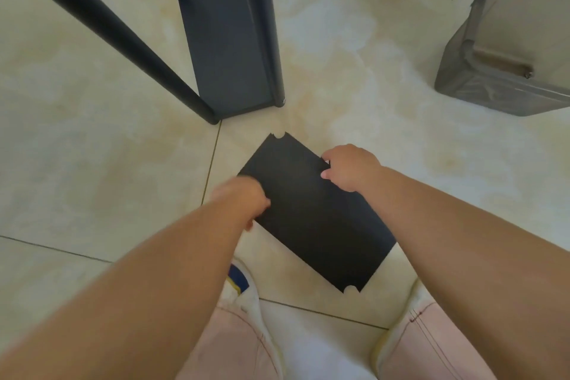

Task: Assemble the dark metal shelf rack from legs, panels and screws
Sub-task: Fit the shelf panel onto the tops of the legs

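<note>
While both hands grip it, the dark panel (311,213) sits low over the floor (92,163), just in front of the person's feet; whether its underside touches the tiles I can't tell. It lies flat and rotated, one short end pointing up-left toward the rack, the other down-right. Half-round notches are cut at the corners: one visible at the far tip, one at the near tip.

Left hand (243,199): fingers curled over the panel's left long edge, thumb side on top. Slightly motion-blurred, so finger detail is soft.
Right hand (351,168): fingers curled round the right long edge near the far end, clamping it.

Partly built rack (228,49) stands on the floor beyond the panel, toward the top-left. Round dark legs (101,28) run from the top of view down to the tiles; a dark shelf panel is already fitted between them at the bottom. A screw head shows at the foot of the nearest right leg. Held panel's far tip is near the rack's feet, not touching.

Grey plastic bin (505,49) with a lid sits at the floor's right side, well apart from the panel.

Pale shoes (243,290) and pink trouser legs at the bottom edge. Floor is cream marbled tile with thin grout lines.
</note>
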